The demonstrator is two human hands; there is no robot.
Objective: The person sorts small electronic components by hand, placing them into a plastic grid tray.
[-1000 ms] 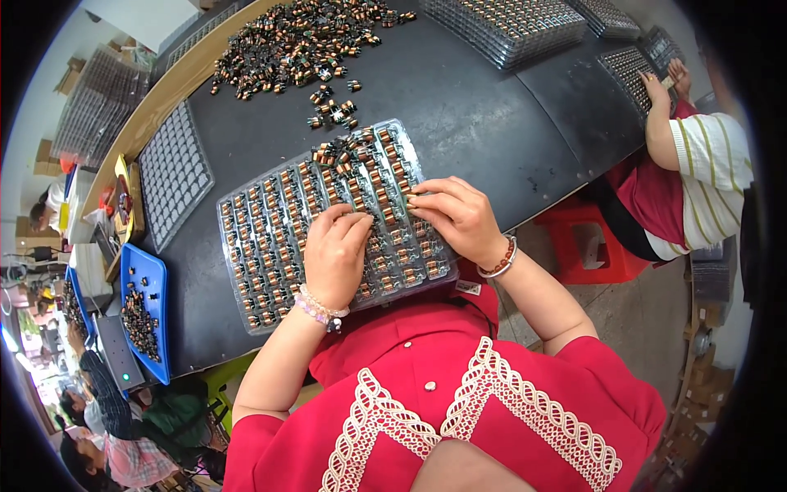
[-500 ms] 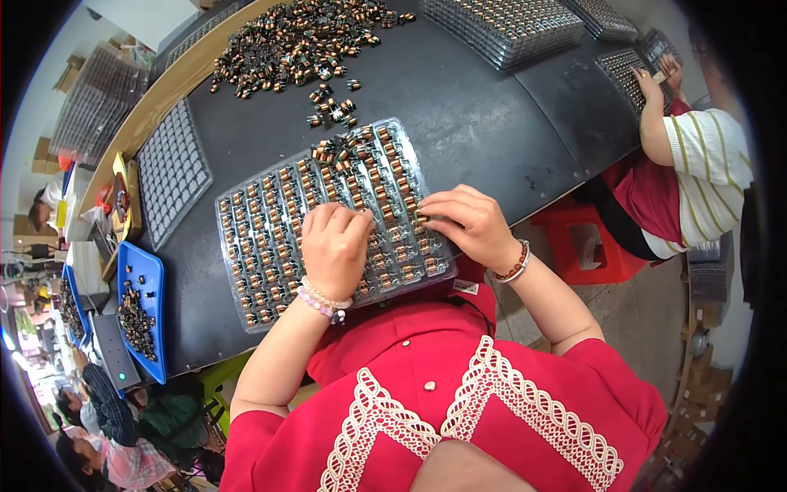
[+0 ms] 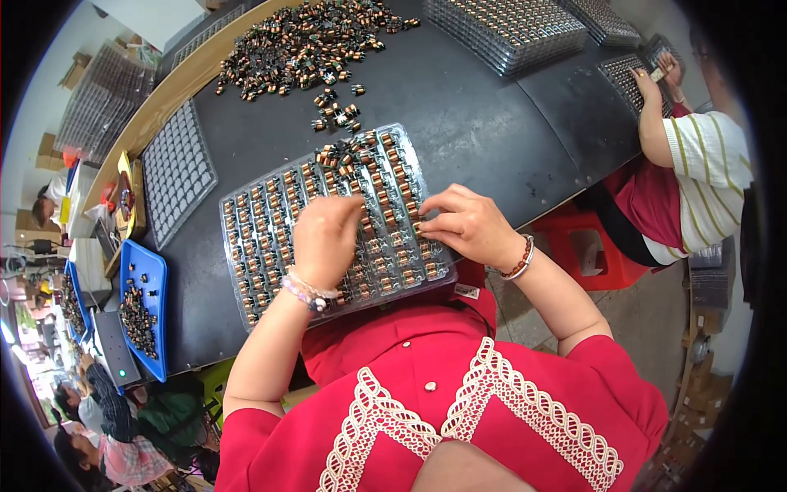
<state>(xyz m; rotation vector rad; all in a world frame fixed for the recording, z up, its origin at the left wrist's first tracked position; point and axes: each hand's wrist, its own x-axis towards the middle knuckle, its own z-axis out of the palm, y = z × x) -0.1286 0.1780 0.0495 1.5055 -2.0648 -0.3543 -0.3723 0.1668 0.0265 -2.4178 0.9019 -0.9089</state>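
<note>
Now left hand [image 3: 325, 239] shifted leftward over tray [image 3: 414, 168], grip unclear; right hand [image 3: 467, 224] unclear too.

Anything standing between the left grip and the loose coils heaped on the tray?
Nothing visible blocks the left grip from the loose coils heaped at the far side of the tray; only seated coils lie in between.
</note>
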